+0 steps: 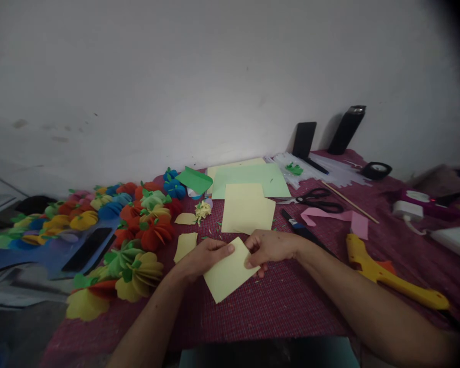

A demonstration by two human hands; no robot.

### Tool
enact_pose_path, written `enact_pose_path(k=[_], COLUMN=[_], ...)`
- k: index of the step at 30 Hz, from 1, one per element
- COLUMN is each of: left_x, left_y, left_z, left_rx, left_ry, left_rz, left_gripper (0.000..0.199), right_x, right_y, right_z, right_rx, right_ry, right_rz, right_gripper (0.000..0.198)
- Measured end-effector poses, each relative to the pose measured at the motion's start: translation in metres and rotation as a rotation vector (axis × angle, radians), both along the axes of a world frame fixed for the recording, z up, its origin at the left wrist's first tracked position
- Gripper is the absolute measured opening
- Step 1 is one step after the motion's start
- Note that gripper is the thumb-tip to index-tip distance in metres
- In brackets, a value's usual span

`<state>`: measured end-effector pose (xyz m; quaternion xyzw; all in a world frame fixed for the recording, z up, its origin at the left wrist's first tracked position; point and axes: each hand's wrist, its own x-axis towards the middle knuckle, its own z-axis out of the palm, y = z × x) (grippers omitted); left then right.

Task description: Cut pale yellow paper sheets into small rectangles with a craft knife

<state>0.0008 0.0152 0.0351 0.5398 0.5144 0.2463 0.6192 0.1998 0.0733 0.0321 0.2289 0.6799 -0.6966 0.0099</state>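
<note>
A pale yellow piece of paper point(230, 276) is held tilted above the maroon checked cloth. My left hand point(207, 255) pinches its upper left edge, thumb on top. At the right corner, my right hand point(266, 250) grips the same paper between thumb and fingers. Just beyond my hands lie more pale yellow sheets point(245, 207), overlapping a light green sheet point(253, 179). Left of them are a small yellow paper piece point(186, 245) and a little heap of thin yellow paper shreds point(203, 210).
Many colourful folded-paper pumpkins point(153, 230) crowd the left side. To the right lie black-handled scissors point(318, 199), a wooden stick point(350, 203), a pink paper strip point(329, 213), a yellow glue gun point(391, 278) and clear glue sticks point(341, 171). A white wall point(214, 76) stands behind.
</note>
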Motion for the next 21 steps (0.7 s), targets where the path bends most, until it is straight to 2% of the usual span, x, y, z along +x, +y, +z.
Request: enact_pose_path(k=[7, 15, 21], left_x=[-0.003, 0.004, 0.011], left_y=[-0.002, -0.003, -0.002], left_z=[-0.002, -0.002, -0.007], left_rx=[-0.053, -0.096, -0.127], left_ry=[0.001, -0.060, -0.099], left_rz=[0.039, -0.061, 0.009], left_gripper=[0.042, 0.038, 0.037], right_x=[0.000, -0.004, -0.004], right_y=[0.001, -0.004, -0.003], right_z=[-0.003, -0.005, -0.009], right_rx=[-0.030, -0.071, -0.092], right_ry=[-0.014, -0.057, -0.064], right_rz=[0.031, 0.108, 0.129], right_gripper=[0.019, 0.020, 0.019])
